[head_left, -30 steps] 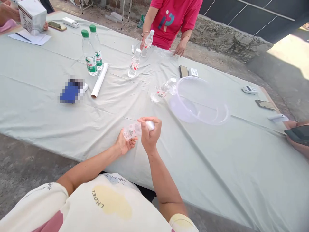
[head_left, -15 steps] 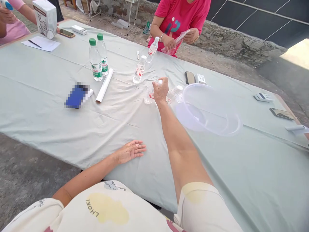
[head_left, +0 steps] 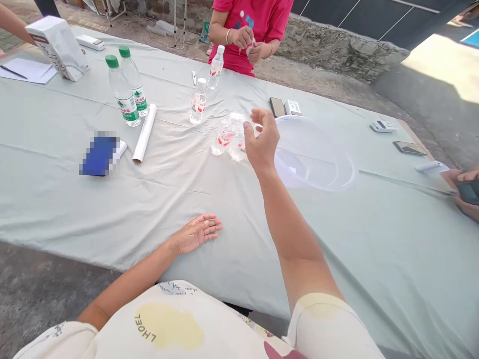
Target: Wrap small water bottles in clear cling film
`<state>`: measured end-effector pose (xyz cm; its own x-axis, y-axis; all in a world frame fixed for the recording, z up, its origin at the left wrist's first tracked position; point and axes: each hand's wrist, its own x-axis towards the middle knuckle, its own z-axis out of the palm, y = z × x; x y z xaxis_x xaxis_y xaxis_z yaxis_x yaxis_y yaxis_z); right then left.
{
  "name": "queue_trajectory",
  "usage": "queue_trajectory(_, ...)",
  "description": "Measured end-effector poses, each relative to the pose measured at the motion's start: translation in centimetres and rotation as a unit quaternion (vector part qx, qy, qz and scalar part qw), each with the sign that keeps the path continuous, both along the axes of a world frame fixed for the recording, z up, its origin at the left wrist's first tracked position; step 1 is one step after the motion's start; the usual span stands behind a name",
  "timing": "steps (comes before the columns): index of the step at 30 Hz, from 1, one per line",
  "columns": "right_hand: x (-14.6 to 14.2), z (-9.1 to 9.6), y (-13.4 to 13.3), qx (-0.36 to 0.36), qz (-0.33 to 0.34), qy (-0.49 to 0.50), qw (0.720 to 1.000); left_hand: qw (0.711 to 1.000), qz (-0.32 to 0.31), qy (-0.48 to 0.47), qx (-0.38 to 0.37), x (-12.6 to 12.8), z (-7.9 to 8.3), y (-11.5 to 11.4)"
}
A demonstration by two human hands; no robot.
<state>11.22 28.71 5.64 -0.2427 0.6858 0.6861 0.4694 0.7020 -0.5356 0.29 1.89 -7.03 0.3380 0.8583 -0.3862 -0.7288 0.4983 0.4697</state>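
Note:
My right hand (head_left: 263, 142) is raised over the table with thumb and fingers curved apart, nothing visible between them. Just left of it, two small clear water bottles with red-marked labels stand close together: one bottle (head_left: 223, 137) and a partly blurred bottle (head_left: 238, 145). Behind my right hand is a see-through plastic basin (head_left: 346, 172), its near-left part covered by the hand. My left hand (head_left: 196, 234) rests on the tablecloth near my body, fingers stretched out and holding nothing.
Two more small bottles, one (head_left: 197, 102) and another (head_left: 216, 70), stand farther back. Green-capped bottles (head_left: 125, 99), a white roll (head_left: 145, 132) and a blurred blue item (head_left: 99, 155) lie left. Phones (head_left: 409, 148) lie right. A person in pink (head_left: 250, 30) handles thin plastic across the table.
My right hand has let go of a bottle and moved right. The bottle leaning toward the basin now stands beside the other. My left hand stays put; the view has shifted right.

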Motion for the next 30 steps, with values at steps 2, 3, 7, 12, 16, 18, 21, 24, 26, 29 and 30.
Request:
queue_trajectory(2, 2.0, -0.2, -3.2, -0.048, 0.000, 0.015, 0.999, 1.000, -0.004, 0.001, -0.001, 0.1, 0.0, 0.0)
queue_trajectory(3, 3.0, -0.8, -4.8, -0.083, -0.002, 0.014, 0.996, 1.000, -0.004, 0.004, -0.003, 0.1, 0.0, 0.0)
queue_trajectory(7, 7.1, -5.9, -10.2, -0.241, -0.006, -0.049, 0.969, 0.999, 0.005, 0.041, -0.007, 0.8, 0.5, -0.3)
queue_trajectory(12, 10.7, -13.2, -14.8, -0.317, -0.061, -0.080, 0.943, 0.959, -0.016, 0.283, 0.001, -0.4, 2.6, 0.3)
queue_trajectory(16, 11.2, -15.5, -15.6, -0.280, -0.077, -0.044, 0.956, 0.860, 0.087, 0.495, 0.094, -5.3, 4.6, 5.4)
queue_trajectory(18, 11.0, -15.8, -15.4, -0.275, -0.072, -0.038, 0.958, 0.804, 0.134, 0.569, 0.114, -8.3, 5.6, 10.1)
queue_trajectory(21, 10.9, -15.9, -15.1, -0.267, -0.062, -0.034, 0.961, 0.701, 0.164, 0.685, 0.110, -11.9, 7.4, 18.6)
queue_trajectory(24, 11.1, -16.1, -15.1, -0.259, -0.053, -0.029, 0.964, 0.660, 0.171, 0.730, 0.047, -13.9, 9.3, 26.8)
queue_trajectory(26, 11.2, -16.1, -15.2, -0.252, -0.046, -0.023, 0.967, 0.654, 0.181, 0.734, 0.026, -14.4, 10.4, 31.1)
queue_trajectory(29, 11.4, -15.9, -15.3, -0.242, -0.041, -0.011, 0.969, 0.662, 0.198, 0.723, 0.022, -14.2, 10.9, 35.5)
queue_trajectory(30, 11.4, -15.8, -15.3, -0.240, -0.041, -0.007, 0.970, 0.666, 0.201, 0.718, 0.023, -14.1, 10.8, 36.5)
